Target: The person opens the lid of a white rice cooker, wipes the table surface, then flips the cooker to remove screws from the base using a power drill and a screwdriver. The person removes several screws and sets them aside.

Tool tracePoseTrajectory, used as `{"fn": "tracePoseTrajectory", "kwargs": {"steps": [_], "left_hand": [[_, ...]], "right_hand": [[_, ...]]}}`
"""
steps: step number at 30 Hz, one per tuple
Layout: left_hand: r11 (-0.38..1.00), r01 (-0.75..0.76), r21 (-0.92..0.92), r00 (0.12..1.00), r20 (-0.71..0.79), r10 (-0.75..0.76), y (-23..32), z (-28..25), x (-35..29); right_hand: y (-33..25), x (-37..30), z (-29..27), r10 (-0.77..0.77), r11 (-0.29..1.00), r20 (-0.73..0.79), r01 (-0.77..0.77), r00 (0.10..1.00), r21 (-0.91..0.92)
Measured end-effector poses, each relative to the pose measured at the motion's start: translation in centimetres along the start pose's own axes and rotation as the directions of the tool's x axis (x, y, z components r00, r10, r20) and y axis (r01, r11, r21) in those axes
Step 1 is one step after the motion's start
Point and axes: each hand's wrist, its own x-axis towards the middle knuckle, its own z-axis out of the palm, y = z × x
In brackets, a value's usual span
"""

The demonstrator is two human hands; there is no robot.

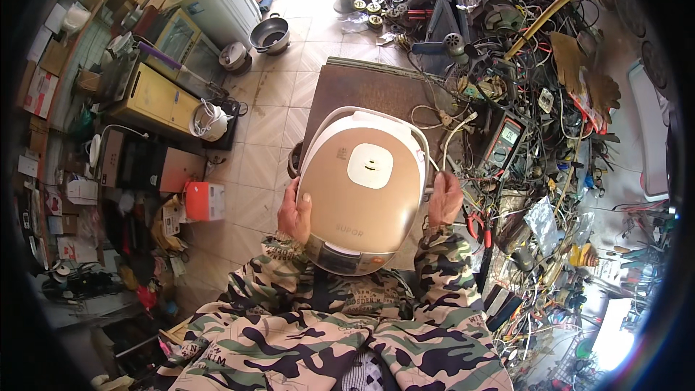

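A rice cooker (pixel 362 206) with a gold-brown lid, a white steam vent (pixel 371 166) and a raised white handle stands in front of me on a dark brown board (pixel 369 90). Its control panel faces my body. My left hand (pixel 294 213) grips the cooker's left side, thumb up against the lid's edge and the other fingers partly hidden. Beside the cooker's right side, my right hand (pixel 444 200) is closed on a white power cord (pixel 455 130). The cord runs up and away to the right; its end inside the hand is hidden.
Tangled wires and parts heap up on the right, with a multimeter (pixel 504 137) and red-handled pliers (pixel 476 227) nearby. A black wok (pixel 270 34) sits on the tiled floor at the far left. Appliances, including a yellow cabinet (pixel 154 98), and shelves line the left.
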Motion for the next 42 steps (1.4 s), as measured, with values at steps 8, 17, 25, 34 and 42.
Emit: {"fn": "tracePoseTrajectory", "kwargs": {"steps": [8, 17, 25, 34, 42], "left_hand": [[0.998, 0.033, -0.053, 0.999, 0.022, -0.032, 0.9, -0.5, 0.4], [0.973, 0.118, -0.197, 0.988, 0.124, -0.094, -1.9, -1.6, -2.0], [0.970, 0.124, -0.210, 0.978, 0.191, -0.083, -2.1, -2.6, -1.7], [0.920, 0.171, -0.353, 0.962, 0.263, -0.078, -2.3, -3.5, -1.9], [0.930, 0.025, -0.368, 0.979, 0.196, 0.051, 1.5, -4.6, -1.8]], "right_hand": [[-13.0, -2.1, 1.7, -0.612, 0.694, 0.380, 0.701, 0.694, -0.162], [-7.3, -18.2, -1.8, -0.501, 0.530, 0.723, 0.829, 0.475, -0.178], [-7.5, -20.6, -0.9, -0.460, 0.522, 0.657, 0.780, 0.598, -0.345], [-6.7, -21.8, -0.2, -0.491, 0.398, 0.667, 0.826, 0.560, -0.400], [-9.6, -20.4, -0.2, -0.485, 0.395, 0.660, 0.817, 0.573, -0.419]]}}
